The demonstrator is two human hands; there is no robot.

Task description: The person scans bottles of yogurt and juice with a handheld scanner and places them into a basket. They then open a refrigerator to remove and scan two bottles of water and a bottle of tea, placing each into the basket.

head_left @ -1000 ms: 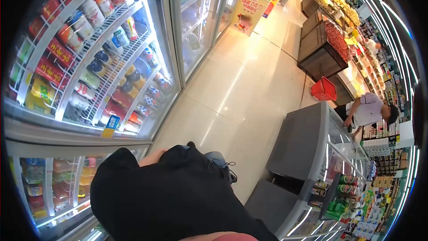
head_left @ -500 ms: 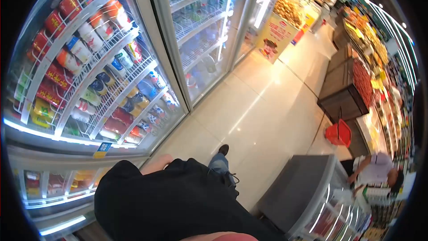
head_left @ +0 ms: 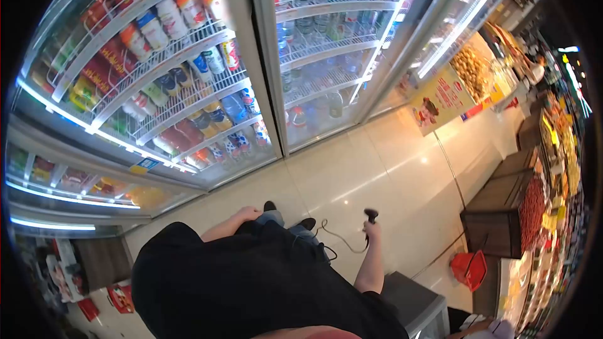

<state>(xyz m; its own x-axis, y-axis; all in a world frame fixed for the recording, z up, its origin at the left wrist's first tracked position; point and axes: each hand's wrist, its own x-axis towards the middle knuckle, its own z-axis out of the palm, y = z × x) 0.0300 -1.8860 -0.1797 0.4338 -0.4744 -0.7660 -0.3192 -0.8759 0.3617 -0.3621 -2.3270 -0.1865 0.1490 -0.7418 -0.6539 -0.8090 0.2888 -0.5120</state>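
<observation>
My right hand (head_left: pixel 372 229) is out in front of me, closed around a black handheld device (head_left: pixel 371 215) with a rounded head. A thin dark cable (head_left: pixel 342 238) hangs in a loop between the device and my waist. My left hand (head_left: pixel 250 213) hangs low beside my leg, close to my shoes. Its fingers are too small and turned away to make out their pose. To my left stands a glass-door fridge (head_left: pixel 207 183) with drink bottles and cans (head_left: pixel 169 19) on wire shelves.
Another fridge (head_left: pixel 339 6) holds water bottles. Beyond it is a yellow promotional box (head_left: pixel 443 97) under round goods. A red basket (head_left: pixel 468 270) sits by a wooden produce stand (head_left: pixel 499 213). Nearby at the lower right are a grey-topped case (head_left: pixel 408 304) and a person (head_left: pixel 496 328).
My view has turned, so the fridges and stands shift right. My right arm with the black device has come into view, and my left hand now shows beside my leg.
</observation>
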